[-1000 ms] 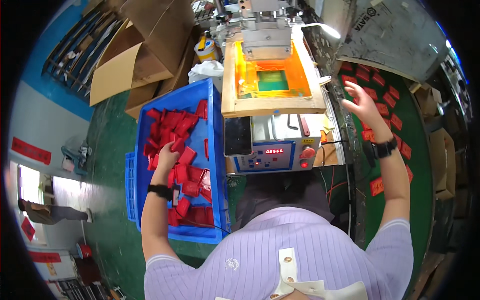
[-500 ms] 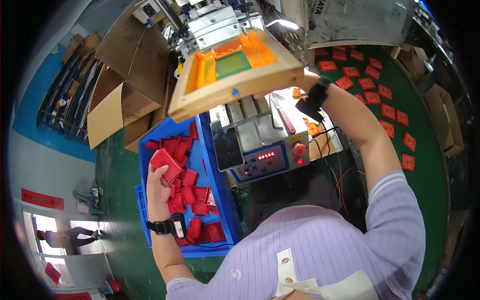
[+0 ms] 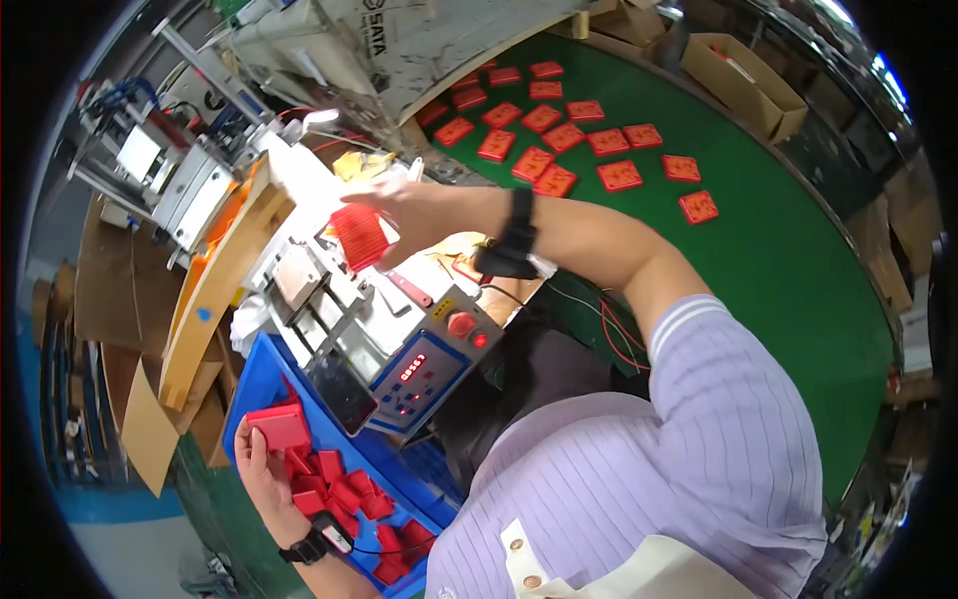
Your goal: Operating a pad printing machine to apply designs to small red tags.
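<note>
My left hand (image 3: 261,469) grips a red plastic case (image 3: 279,427) over a blue bin (image 3: 262,361) of similar pieces. My right hand (image 3: 409,215) is closed on another red case (image 3: 357,237), held above the printing machine's metal fixture (image 3: 297,280), slightly blurred. To its left stands the tilted wooden screen frame (image 3: 183,354) with orange lining. Below sit a dark phone-like slab (image 3: 342,389) and the machine's control box (image 3: 419,384), with a lit display and red button.
Printed red cases (image 3: 619,175) lie spread on a green surface (image 3: 788,299) at the right. Open cardboard boxes stand at left (image 3: 150,419) and back right (image 3: 743,85). A scuffed grey panel (image 3: 379,50) is at the back, and loose cables (image 3: 609,329) hang beside the machine.
My view has turned rightward. My left hand has lifted a case from the pile. My right hand was open, then behind the raised screen frame, and now holds a case over the fixture.
</note>
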`<control>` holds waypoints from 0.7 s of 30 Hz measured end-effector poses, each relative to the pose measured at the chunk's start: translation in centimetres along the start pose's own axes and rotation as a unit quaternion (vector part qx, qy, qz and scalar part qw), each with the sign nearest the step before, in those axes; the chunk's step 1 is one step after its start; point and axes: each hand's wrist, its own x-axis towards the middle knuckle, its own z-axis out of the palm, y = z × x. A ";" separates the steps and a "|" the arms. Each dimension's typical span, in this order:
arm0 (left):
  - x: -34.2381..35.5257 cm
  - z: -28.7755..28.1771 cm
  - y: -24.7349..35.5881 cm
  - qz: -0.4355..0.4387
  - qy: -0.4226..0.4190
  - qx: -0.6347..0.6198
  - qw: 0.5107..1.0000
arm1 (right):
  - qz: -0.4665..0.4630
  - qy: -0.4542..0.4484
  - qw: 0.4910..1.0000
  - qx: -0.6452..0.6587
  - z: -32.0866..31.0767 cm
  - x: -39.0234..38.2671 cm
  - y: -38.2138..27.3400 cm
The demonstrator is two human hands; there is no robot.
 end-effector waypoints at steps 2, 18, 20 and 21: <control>0.2 0.7 0.6 0.004 -0.020 0.024 1.000 | 0.037 0.055 0.995 -0.069 -3.2 -5.0 2.8; 8.8 8.7 3.5 0.086 -0.149 0.173 0.970 | 0.488 0.123 0.831 -0.236 -12.6 -34.2 15.2; 11.3 9.6 3.2 0.117 -0.163 0.238 0.950 | 0.430 0.158 0.864 -0.208 -12.2 -30.7 13.9; 12.7 10.2 3.1 0.117 -0.169 0.272 0.940 | 0.391 0.182 0.882 -0.190 -12.2 -29.8 13.9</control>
